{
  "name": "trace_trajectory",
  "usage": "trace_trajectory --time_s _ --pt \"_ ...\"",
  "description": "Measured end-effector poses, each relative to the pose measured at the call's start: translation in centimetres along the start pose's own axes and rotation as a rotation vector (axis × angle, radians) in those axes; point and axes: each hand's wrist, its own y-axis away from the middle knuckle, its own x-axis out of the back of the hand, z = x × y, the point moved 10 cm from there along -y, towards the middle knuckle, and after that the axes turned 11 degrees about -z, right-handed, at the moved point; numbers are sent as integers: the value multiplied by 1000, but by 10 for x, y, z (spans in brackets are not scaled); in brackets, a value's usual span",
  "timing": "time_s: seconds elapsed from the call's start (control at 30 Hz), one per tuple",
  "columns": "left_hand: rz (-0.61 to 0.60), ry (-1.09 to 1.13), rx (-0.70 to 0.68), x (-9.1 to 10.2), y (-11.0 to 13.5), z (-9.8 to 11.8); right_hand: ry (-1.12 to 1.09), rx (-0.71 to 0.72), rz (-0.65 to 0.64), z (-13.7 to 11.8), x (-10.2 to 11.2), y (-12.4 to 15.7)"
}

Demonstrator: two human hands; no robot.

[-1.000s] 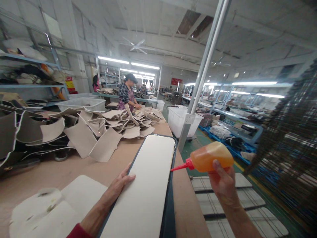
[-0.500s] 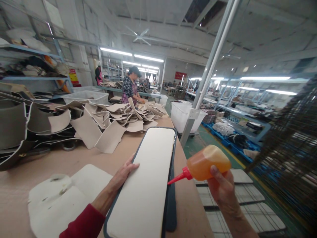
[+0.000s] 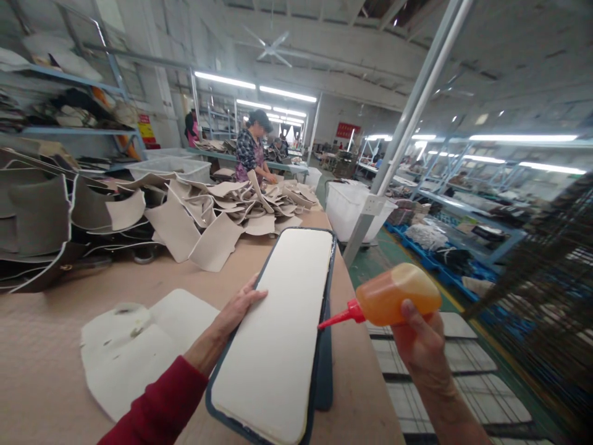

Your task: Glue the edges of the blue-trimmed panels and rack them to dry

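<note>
A long white panel (image 3: 275,321) with rounded corners lies on a larger dark blue backing (image 3: 214,402), above another dark blue piece (image 3: 324,377) that juts out at the right. My left hand (image 3: 243,304) holds the panel's left edge, thumb on the white face, with its other fingers partly hidden along the side. In my right hand (image 3: 419,340) is a squeeze bottle (image 3: 398,293) of amber liquid, tilted with its red nozzle (image 3: 343,314) pointing left. The nozzle tip is at the panel's right edge; whether it touches is unclear. A shiny line runs along the far right edge.
White sheet pieces (image 3: 134,352) lie left of my forearm. A heap of beige curved pieces (image 3: 217,241) covers the table's far side, with a co-worker (image 3: 252,151) beyond. A metal post (image 3: 393,154) and white bin (image 3: 347,207) stand right; pale panels (image 3: 486,395) lie below the table edge.
The whole scene has shifted up and right in view, bringing the panel's near end into sight. Both hands keep their hold, and the nozzle tip remains at the right edge.
</note>
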Motion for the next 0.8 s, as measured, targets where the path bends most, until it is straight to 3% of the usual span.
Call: trace_trajectory --time_s 0.37,0.57,0.7,0.8 --pt "166 84 38 26 -2 -10 -29 -211 33 23 1 39" --pt "318 315 -109 50 -15 -19 -287 -268 303 41 33 39" --pt "484 439 -167 59 -26 -38 -489 -382 367 81 46 63" --pt "493 457 -194 43 -42 -49 -645 -495 240 123 26 91"
